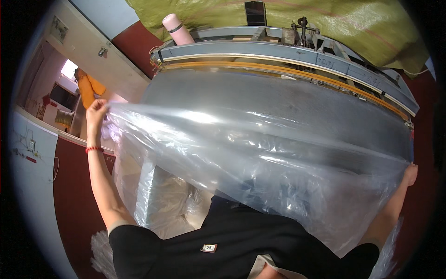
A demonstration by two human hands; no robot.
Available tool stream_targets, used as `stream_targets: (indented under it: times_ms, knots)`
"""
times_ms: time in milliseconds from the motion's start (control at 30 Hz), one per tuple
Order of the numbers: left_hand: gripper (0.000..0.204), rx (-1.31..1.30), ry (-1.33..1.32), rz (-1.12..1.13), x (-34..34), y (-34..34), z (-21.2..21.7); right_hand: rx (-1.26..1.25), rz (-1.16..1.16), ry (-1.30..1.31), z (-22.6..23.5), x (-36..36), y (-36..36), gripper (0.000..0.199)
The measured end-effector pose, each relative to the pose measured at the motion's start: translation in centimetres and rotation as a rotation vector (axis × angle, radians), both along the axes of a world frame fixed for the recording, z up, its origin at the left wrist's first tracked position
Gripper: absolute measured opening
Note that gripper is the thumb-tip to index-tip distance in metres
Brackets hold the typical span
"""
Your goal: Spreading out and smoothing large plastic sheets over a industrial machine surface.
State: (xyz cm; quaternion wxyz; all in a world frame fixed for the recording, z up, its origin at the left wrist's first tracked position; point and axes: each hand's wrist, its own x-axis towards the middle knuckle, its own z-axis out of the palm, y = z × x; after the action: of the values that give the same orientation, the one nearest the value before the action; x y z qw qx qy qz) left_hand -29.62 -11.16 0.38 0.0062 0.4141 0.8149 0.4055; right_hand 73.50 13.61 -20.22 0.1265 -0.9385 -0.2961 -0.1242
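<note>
Left hand [96,110] pinching clear plastic sheeting [204,139] at left end, right hand [410,175] gripping right end. Sheeting stretched between them, across near side of grey worktop [260,90].

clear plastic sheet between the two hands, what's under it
Under the clear plastic sheet, held by the left hand and right hand, part of the grey work surface shows hazily. Folds and glare hide its near edge and anything lying there.
</note>
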Motion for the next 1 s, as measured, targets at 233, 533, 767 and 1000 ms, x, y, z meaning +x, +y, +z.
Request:
stream_targets:
  times_ms: [233,533,767,1000]
  knots:
    - [0.028,0.175,0.644,-0.509,10.4,4.6,-7.1,-0.009,0.012,0.020,-0.1,0.8,-0.4,0.035]
    - [0.043,-0.312,0.529,-0.514,13.0,2.6,-15.7,-0.061,0.000,0.047,0.0,1.2,-0.1,0.039]
    - [0.034,-0.185,0.596,-0.677,16.7,5.9,-16.6,0.005,-0.015,0.048,-1.4,3.4,0.2,0.040]
    - [0.025,-0.113,0.487,-0.598,16.2,8.5,-17.7,0.687,0.422,0.802,-3.8,15.0,-1.6,0.045]
